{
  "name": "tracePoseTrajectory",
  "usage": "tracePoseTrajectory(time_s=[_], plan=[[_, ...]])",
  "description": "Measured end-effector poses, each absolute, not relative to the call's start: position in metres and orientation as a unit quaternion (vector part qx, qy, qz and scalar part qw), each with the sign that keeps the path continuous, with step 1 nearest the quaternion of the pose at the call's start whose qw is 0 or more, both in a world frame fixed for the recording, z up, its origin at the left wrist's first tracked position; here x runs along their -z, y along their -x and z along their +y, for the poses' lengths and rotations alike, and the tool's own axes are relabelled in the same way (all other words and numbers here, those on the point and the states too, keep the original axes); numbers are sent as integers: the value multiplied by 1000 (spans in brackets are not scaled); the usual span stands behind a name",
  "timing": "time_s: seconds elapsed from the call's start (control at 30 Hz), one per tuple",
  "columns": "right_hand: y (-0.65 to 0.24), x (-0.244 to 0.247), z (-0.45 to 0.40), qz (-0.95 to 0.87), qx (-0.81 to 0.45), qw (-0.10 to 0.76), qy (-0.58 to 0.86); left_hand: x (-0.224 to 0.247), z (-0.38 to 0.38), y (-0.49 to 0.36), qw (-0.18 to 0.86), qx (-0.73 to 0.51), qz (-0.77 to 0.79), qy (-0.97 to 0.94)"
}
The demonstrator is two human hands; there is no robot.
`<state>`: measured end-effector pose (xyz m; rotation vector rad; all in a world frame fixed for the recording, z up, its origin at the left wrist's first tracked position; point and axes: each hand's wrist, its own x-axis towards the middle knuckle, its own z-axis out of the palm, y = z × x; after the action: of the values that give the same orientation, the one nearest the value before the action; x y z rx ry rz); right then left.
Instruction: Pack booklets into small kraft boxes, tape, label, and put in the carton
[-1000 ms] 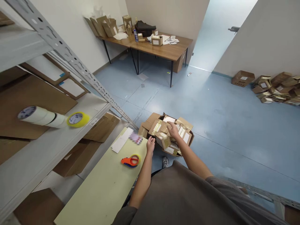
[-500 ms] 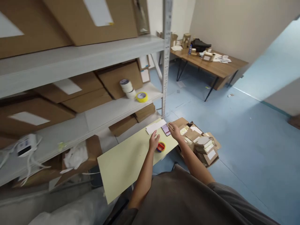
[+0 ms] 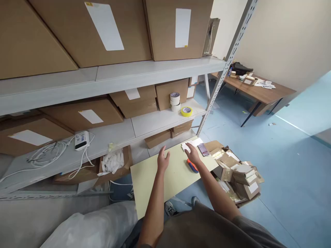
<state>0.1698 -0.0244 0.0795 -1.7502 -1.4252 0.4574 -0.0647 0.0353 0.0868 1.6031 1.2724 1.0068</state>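
Note:
My left hand [image 3: 162, 160] is raised over the pale yellow board [image 3: 147, 179], its fingers apart and nothing in it. To its right, my right hand [image 3: 192, 154] is also empty, with thumb and fingers spread. Just below that hand lies a red and blue tool [image 3: 192, 166] on the board. A phone-like purple item [image 3: 203, 149] rests at the board's right end, beyond my right hand. Next to it are white papers [image 3: 197, 142], partly hidden behind my fingers.
A metal shelf [image 3: 160, 75] holds cardboard boxes, white tape rolls [image 3: 175, 101] and a yellow tape roll [image 3: 186, 111]. A cluttered box of small cartons [image 3: 240, 175] stands on the floor at right. Behind is a wooden table [image 3: 274, 92].
The view has turned left, so the shelf and board sit farther right. My left hand has moved away from the red and blue tool, leaving a wider gap between my hands.

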Motion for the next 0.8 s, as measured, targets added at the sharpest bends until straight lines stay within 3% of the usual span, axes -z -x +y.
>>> tracePoseTrajectory(time_s=[0.27,0.5,0.67,0.8], plan=[[-203,-45,-71,-526,-211,350,746,-70,-15,43,431,-354,529,-640],[-228,24,-98,-459,-264,309,790,-30,-69,25,444,-323,585,-597],[-229,74,-102,-472,-287,240,798,4,-105,20,469,-312,610,-557],[-225,106,-105,-511,-317,232,764,23,-123,13,478,-294,633,-534]])
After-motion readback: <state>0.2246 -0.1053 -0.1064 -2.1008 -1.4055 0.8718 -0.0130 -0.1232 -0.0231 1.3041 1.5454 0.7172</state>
